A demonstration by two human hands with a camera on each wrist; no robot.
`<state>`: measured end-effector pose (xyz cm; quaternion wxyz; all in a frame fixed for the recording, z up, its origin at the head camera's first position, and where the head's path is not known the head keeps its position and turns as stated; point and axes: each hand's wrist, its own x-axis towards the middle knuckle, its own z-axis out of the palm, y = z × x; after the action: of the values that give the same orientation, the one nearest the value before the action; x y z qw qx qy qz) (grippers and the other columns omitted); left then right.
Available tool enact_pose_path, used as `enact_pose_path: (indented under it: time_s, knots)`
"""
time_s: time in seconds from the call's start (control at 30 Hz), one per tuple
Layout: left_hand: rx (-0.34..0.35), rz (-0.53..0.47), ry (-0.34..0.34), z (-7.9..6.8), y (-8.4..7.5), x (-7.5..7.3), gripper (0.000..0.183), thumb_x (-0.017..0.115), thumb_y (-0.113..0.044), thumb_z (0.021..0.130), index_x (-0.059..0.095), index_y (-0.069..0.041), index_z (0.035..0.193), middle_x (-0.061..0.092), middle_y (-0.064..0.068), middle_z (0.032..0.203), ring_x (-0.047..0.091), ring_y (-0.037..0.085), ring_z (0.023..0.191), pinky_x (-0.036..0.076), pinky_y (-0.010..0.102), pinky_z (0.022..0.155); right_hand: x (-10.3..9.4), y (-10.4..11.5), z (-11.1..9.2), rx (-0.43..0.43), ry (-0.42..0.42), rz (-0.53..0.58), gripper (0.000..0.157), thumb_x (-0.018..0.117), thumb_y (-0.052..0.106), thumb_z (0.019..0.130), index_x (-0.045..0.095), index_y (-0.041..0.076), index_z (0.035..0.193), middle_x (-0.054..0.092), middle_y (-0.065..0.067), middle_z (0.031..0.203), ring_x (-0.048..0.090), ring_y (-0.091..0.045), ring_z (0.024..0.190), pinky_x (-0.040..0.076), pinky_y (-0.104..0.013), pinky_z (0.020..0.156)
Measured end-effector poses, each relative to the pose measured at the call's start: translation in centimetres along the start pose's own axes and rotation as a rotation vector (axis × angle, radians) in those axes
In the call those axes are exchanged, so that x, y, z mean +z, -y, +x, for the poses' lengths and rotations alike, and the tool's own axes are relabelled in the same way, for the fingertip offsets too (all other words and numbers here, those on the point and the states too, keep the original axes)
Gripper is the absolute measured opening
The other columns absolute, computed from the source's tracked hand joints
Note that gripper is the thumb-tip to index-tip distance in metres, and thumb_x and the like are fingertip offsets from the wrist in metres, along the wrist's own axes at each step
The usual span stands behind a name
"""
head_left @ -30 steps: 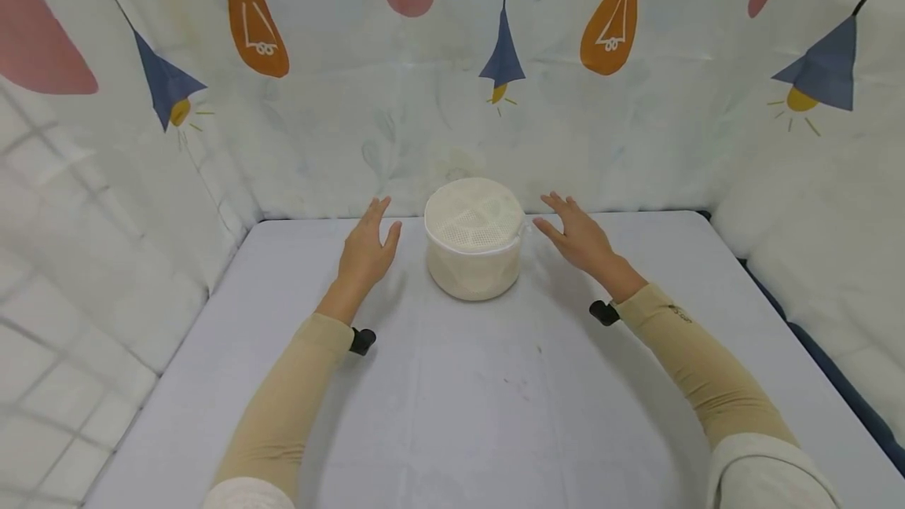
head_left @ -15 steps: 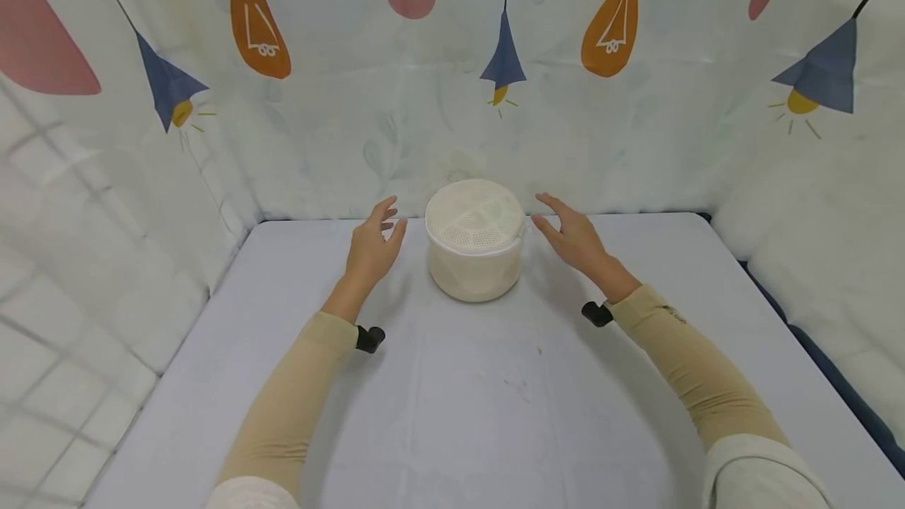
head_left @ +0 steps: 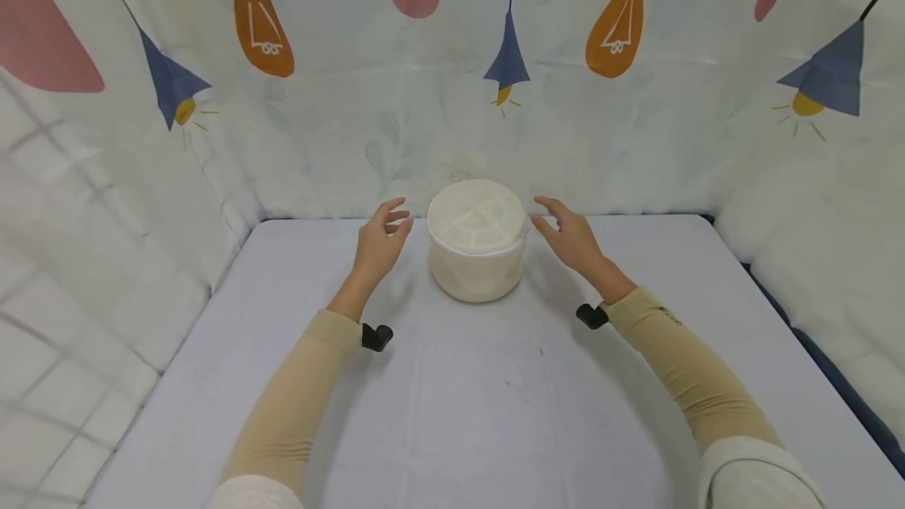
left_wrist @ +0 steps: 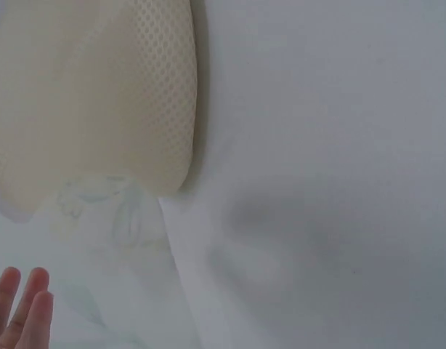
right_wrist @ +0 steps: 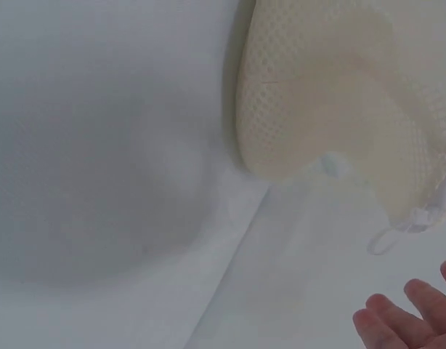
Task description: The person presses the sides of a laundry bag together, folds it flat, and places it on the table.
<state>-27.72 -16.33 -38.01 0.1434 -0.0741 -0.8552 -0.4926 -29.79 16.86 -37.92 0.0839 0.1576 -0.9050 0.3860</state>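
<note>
A cream, round mesh laundry bag (head_left: pixel 476 269) stands upright near the back of the table, its flat mesh top facing up. To its left, my left hand (head_left: pixel 378 246) hovers with loosely bent fingers, a small gap away. On the other side my right hand (head_left: pixel 571 242) is held up with thumb and fingers apart, fingertips close to the bag's rim. Neither hand holds anything. The left wrist view has the bag's mesh side (left_wrist: pixel 99 94) above a few fingertips (left_wrist: pixel 37 316). In the right wrist view, a white zipper end with a small loop (right_wrist: pixel 383 241) hangs near the fingers (right_wrist: pixel 397 320).
A white cloth covers the table (head_left: pixel 467 407), with a few small specks on it. Right behind the bag rises a pale curtain (head_left: pixel 318 132) printed with lamps and bulbs. More fabric walls stand at left and right. Each wrist carries a black camera (head_left: pixel 377 338).
My left hand has moved right, closer to the bag, and its fingers have bent more. My right hand has shifted slightly left. The bag stays in place.
</note>
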Motion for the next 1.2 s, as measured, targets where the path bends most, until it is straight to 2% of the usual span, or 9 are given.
enact_pose_path:
  time_s: [0.37,0.57,0.8,1.03,1.2]
  knots:
    - [-0.095,-0.134,0.037,0.8,-0.7,0.7,0.048,0.057,-0.022,0.093,0.044,-0.019,0.139,0.059,0.008,0.123,0.062,0.022,0.097,0.051,0.036,0.081,-0.2,0.5,0.5,0.112,-0.016,0.158,0.047,0.052,0.039,0.094,0.048,0.015,0.135,0.047,-0.007,0.137,0.047,-0.028,0.120,0.044,-0.047,0.091]
    - [-0.155,-0.197,0.074,1.0,-0.8,1.3,0.051,0.057,-0.019,0.093,0.040,-0.019,0.141,0.058,0.011,0.124,0.062,0.023,0.097,0.051,0.036,0.081,-0.2,0.5,0.8,0.124,-0.009,0.235,0.044,0.055,0.032,0.094,0.052,0.007,0.130,0.051,-0.012,0.132,0.049,-0.030,0.117,0.044,-0.044,0.091]
    - [-0.183,-0.248,0.094,1.0,-1.4,1.5,0.049,0.057,-0.023,0.094,0.042,-0.016,0.140,0.056,0.013,0.125,0.062,0.025,0.099,0.051,0.036,0.083,0.0,0.6,1.2,0.134,0.043,0.315,0.046,0.055,0.029,0.094,0.049,0.003,0.132,0.051,-0.013,0.131,0.051,-0.027,0.115,0.047,-0.042,0.088]
    - [-0.230,-0.302,0.115,1.0,-1.7,1.6,0.051,0.056,-0.027,0.094,0.040,-0.013,0.141,0.055,0.014,0.127,0.060,0.028,0.103,0.050,0.038,0.085,0.2,1.2,1.3,0.165,0.063,0.326,0.046,0.056,0.027,0.094,0.048,0.003,0.132,0.051,-0.014,0.132,0.052,-0.027,0.113,0.048,-0.041,0.086]
    - [-0.285,-0.391,0.132,1.2,-1.7,1.8,0.050,0.056,-0.027,0.094,0.042,-0.011,0.140,0.054,0.016,0.126,0.058,0.030,0.105,0.049,0.038,0.086,0.6,1.1,1.5,0.212,0.091,0.317,0.050,0.058,0.031,0.093,0.046,0.008,0.135,0.048,-0.012,0.135,0.050,-0.026,0.117,0.048,-0.039,0.085]
